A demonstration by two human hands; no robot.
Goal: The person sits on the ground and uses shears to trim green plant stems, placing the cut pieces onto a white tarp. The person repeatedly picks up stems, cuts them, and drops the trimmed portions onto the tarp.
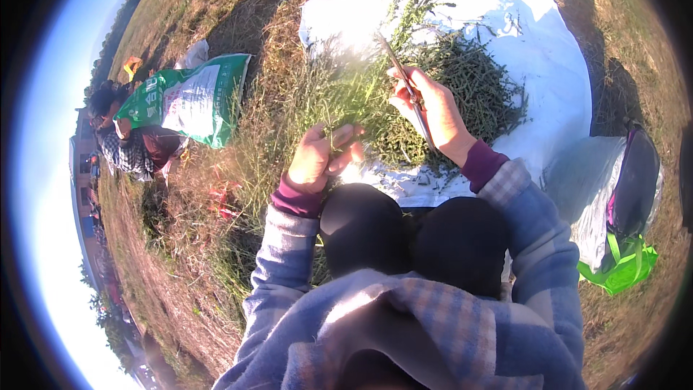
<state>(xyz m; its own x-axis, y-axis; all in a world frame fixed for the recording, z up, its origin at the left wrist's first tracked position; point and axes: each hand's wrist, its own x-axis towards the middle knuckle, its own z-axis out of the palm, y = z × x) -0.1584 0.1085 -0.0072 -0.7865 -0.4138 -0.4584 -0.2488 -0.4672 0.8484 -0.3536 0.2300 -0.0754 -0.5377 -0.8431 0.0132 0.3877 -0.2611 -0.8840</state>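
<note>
My left hand (pixel 322 157) holds thin green plant stems (pixel 335 132) between thumb and fingers, in front of my left knee. In my right hand (pixel 433 114) is a slender dark metal tool (pixel 414 97), its long end pointing up and away from me; glare hides its tip, and its exact kind I cannot tell. A heap of cut green herb sprigs (pixel 471 86) lies just beyond the right hand on a white sheet (pixel 557 65). More leafy stems (pixel 363 86) spread between the hands and over the sheet's left side.
Dry grass (pixel 270 135) borders the sheet. At left, a person (pixel 127 141) sits behind a green and white woven sack (pixel 189 100). Close by on the right are a clear plastic bag (pixel 587 195), a dark bag (pixel 636 184) and a bright green bag (pixel 622 271). Red scraps (pixel 223 200) lie in the grass.
</note>
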